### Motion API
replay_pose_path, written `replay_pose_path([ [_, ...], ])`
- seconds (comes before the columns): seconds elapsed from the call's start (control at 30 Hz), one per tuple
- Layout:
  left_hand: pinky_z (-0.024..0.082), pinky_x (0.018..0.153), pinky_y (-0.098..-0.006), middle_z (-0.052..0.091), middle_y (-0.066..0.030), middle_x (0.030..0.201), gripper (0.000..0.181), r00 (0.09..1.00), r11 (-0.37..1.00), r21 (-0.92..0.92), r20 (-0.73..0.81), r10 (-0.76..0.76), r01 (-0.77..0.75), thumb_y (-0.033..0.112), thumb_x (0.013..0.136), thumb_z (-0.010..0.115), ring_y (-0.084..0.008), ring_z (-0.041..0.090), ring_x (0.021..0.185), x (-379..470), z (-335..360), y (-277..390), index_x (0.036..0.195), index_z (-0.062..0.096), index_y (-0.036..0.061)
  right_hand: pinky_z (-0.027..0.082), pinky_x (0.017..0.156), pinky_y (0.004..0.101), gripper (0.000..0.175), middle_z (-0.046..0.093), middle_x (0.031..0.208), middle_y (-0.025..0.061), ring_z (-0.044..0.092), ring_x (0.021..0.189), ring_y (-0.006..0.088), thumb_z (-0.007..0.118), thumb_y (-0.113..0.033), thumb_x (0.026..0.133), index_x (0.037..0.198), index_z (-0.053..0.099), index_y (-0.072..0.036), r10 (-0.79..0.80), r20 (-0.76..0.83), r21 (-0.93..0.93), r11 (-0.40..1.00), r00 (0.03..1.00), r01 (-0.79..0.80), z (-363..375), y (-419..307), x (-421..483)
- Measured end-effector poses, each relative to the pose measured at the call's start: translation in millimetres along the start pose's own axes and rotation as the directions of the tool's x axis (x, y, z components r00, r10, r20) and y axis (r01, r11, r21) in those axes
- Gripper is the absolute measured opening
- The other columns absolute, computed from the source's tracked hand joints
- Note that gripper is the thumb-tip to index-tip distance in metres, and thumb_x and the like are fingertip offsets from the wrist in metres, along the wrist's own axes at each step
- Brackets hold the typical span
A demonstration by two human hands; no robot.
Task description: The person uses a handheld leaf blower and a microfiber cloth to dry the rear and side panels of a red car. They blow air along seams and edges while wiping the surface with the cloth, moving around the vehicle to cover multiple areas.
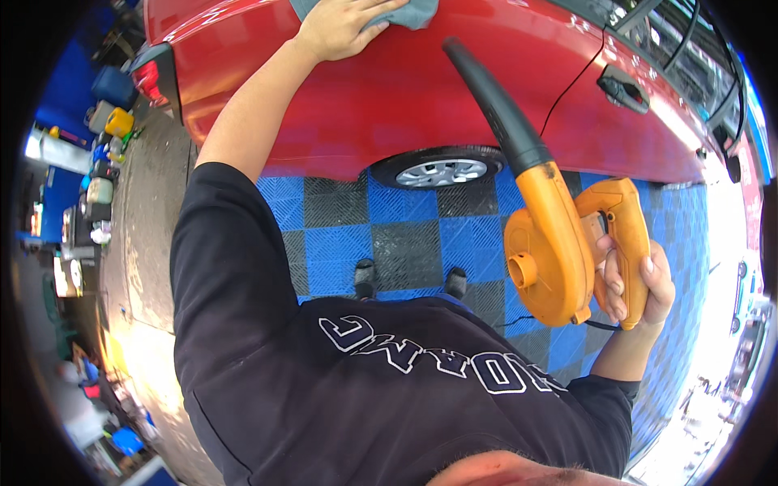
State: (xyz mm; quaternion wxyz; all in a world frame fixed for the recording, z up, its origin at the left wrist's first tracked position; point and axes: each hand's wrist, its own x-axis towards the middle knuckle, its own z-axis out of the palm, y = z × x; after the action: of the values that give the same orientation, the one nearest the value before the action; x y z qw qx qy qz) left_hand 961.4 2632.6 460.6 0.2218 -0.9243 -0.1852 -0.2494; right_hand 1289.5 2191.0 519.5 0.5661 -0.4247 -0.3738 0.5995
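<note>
My left hand (343, 27) lies over a grey-blue cloth (413, 13) on the side panel of a red car (389, 103), at the top of the view. Its thumb shows along the cloth's lower edge. In my right hand (653, 285) is the rear handle of an orange electric blower (550, 255), its fingers wrapped round the grip. The blower's black nozzle (495, 103) points up and left towards the panel, below and right of the cloth. Whether the nozzle tip touches the panel I cannot tell. A dark cord hangs by the blower.
The car's wheel (440, 173) stands beyond my feet on blue and black floor tiles (404, 252). A door handle (623, 91) is at the upper right, a tail light (152, 82) at the upper left. Several containers, one a yellow jug (120, 122), line the concrete's far left side.
</note>
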Motion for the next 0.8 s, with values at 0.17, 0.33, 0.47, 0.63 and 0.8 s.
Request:
replay_pose_path([
  [0.17,0.02,0.125,-0.0589,0.043,-0.0063,0.162,0.061,0.978,0.849,-0.528,0.192,0.086,0.029,0.018,0.091,0.062,-0.0345,0.031,0.153,-68,47,-17,0.15,0.051,0.0121,0.042,0.032,0.025,0.057,0.055,0.067,0.0104,0.05,0.037,0.0135,0.058,-0.031,0.101,0.124,0.051,0.021,0.077,-0.127,-0.012,0.997,0.989,-0.079,76,45,22],
  [0.33,0.042,0.113,-0.0437,0.053,-0.0014,0.153,0.048,0.972,0.957,-0.175,-0.014,0.233,-0.232,0.027,0.098,0.061,-0.0277,0.052,0.137,-123,81,-12,0.146,0.058,0.0194,0.042,0.032,0.0256,0.055,0.057,0.066,0.0106,0.05,0.036,0.0136,0.057,-0.03,0.101,0.123,0.051,0.02,0.222,-0.169,0.062,0.975,0.96,-0.214,107,76,39],
  [0.47,0.046,0.11,-0.0476,0.062,-0.005,0.142,0.046,0.99,0.939,-0.315,-0.078,0.117,-0.136,0.032,0.096,0.065,-0.0306,0.057,0.132,-148,119,4,0.14,0.062,0.0232,0.042,0.032,0.0257,0.054,0.058,0.066,0.0104,0.051,0.036,0.014,0.06,-0.031,0.101,0.121,0.055,0.019,0.302,-0.22,0.038,0.953,0.927,-0.301,120,93,51],
  [0.63,0.05,0.103,-0.0473,0.068,-0.005,0.129,0.035,0.99,0.928,-0.367,-0.144,0.008,-0.061,0.03,0.091,0.072,-0.0306,0.063,0.121,-173,155,50,0.125,0.071,0.0187,0.042,0.032,0.0259,0.052,0.059,0.066,0.0093,0.052,0.037,0.0141,0.06,-0.033,0.102,0.121,0.058,0.015,0.37,-0.286,0.003,0.923,0.884,-0.386,109,116,55],
  [0.8,0.046,0.107,-0.0487,0.068,-0.0073,0.128,0.033,0.992,0.951,-0.283,0.011,-0.125,0.123,0.035,0.098,0.062,-0.0328,0.06,0.123,-189,187,87,0.123,0.073,0.0161,0.043,0.033,0.0268,0.05,0.059,0.067,0.0089,0.052,0.038,0.0142,0.061,-0.034,0.102,0.119,0.06,0.013,0.472,-0.392,0.037,0.865,0.789,-0.5,89,147,65],
])
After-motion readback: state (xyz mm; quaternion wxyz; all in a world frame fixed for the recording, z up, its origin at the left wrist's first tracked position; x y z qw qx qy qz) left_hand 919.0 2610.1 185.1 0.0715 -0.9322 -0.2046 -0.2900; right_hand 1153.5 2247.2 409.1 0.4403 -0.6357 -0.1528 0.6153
